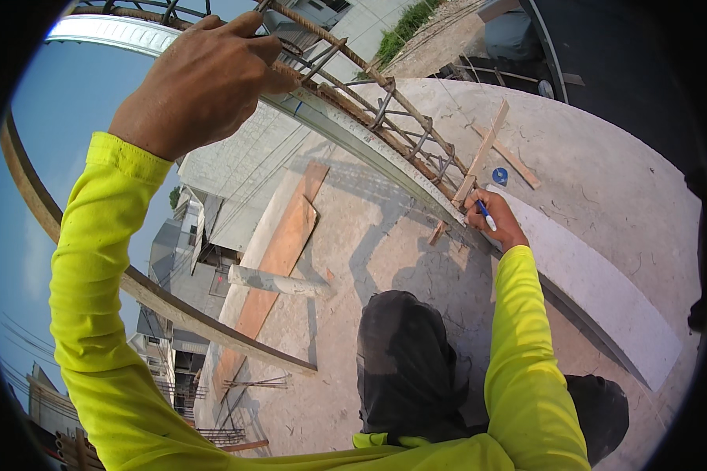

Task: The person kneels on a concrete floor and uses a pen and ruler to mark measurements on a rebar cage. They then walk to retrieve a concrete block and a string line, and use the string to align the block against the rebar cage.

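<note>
A tall rebar cage (381, 110) of rusty bars tied with stirrups runs from the upper left down to the concrete floor. Alongside it lies a long pale metal profile (369, 145) with a small blue mark on its face. High up, my left hand (208, 82) is closed around the profile, its fingers lying against the rebar; the grip is partly hidden behind the hand. My right hand (499, 220) is low at the foot of the cage, pinching a blue-and-white pen (486, 214) near the profile's lower end and a short wooden piece (465, 191).
A long white-topped panel (597, 275) lies right of my right hand. A blue round object (500, 176) and wooden strips (511, 157) rest beyond it. Left are brown boards (271, 271), a pale pipe (279, 282), a curved-looking timber (212, 326) and the slab edge. My knee (404, 361) is below.
</note>
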Tool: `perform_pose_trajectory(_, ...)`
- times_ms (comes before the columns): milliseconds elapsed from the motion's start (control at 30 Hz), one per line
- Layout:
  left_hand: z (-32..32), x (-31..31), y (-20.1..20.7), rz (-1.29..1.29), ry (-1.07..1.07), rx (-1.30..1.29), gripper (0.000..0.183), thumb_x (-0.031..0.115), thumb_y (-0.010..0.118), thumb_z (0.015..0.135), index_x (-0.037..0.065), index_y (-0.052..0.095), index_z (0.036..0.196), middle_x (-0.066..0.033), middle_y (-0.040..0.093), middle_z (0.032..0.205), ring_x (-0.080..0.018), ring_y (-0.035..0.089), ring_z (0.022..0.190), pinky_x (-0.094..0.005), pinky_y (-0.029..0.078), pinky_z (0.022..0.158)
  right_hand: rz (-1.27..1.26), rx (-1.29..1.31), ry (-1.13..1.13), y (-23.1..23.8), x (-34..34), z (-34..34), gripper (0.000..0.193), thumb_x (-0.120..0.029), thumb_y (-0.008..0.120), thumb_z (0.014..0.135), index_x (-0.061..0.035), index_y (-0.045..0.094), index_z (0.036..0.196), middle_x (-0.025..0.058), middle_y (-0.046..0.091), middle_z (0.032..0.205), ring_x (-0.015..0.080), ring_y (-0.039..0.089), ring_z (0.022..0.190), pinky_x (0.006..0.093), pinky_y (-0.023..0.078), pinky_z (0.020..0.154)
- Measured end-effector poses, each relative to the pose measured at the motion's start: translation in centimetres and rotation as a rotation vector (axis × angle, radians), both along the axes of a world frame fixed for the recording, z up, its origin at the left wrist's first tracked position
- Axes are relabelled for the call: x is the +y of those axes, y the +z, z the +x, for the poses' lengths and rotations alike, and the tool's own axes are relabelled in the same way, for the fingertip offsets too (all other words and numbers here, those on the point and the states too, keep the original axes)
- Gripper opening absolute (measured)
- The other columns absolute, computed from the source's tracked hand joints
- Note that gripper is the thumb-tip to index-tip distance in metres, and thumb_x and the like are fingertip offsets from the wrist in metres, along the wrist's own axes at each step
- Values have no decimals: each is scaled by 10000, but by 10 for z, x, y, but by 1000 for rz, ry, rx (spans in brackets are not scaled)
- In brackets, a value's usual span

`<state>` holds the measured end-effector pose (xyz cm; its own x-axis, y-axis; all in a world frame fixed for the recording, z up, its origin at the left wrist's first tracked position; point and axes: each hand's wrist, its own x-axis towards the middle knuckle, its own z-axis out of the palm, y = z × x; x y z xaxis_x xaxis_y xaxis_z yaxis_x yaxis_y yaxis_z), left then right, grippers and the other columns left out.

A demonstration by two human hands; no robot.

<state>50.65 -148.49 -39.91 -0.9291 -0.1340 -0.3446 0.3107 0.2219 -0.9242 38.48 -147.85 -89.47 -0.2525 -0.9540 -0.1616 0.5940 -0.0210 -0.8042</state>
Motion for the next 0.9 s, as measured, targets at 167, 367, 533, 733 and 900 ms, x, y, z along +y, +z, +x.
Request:
perform_pose_trajectory(167,1,3,-2,42,13,17,312,107,758,805,238,762,1088,-10,663,1074,-197,560,1071,-343,498,967,9,-18,20,0,-2,-2,246,-236,540,905,-11,624,852,78,573,637,130,518,509,218,358,467)
perform_pose_trajectory(367,2,10,-9,-23,-3,24,349,104,790,776,227,760,1101,-29,659,1098,-216,551,1095,-354,479,991,32,-43,9,-2,-4,-1,257,-247,530,912,-15,625,855,85,572,613,139,538,501,230,354,448)
perform_pose_trajectory(533,1,10,-14,-77,9,12,361,105,794,773,230,753,1109,-31,656,1107,-221,550,1114,-358,476,995,-3,-20,28,-5,-5,-2,241,-231,536,913,-16,625,854,73,569,614,132,542,510,232,366,467)
perform_pose_trajectory(733,-1,11,-16,-121,34,-1,376,106,799,770,234,746,1119,-34,652,1119,-228,547,1138,-363,471,1001,-11,21,9,-6,-5,1,210,-198,538,921,-19,623,851,56,559,624,117,532,519,231,372,491)
perform_pose_trajectory(900,1,11,-15,-107,78,-8,389,110,800,773,237,732,1134,-34,639,1151,-242,542,1171,-364,465,1009,28,-76,20,-6,-2,1,189,-180,553,914,-16,627,857,40,555,631,110,526,524,224,375,494)
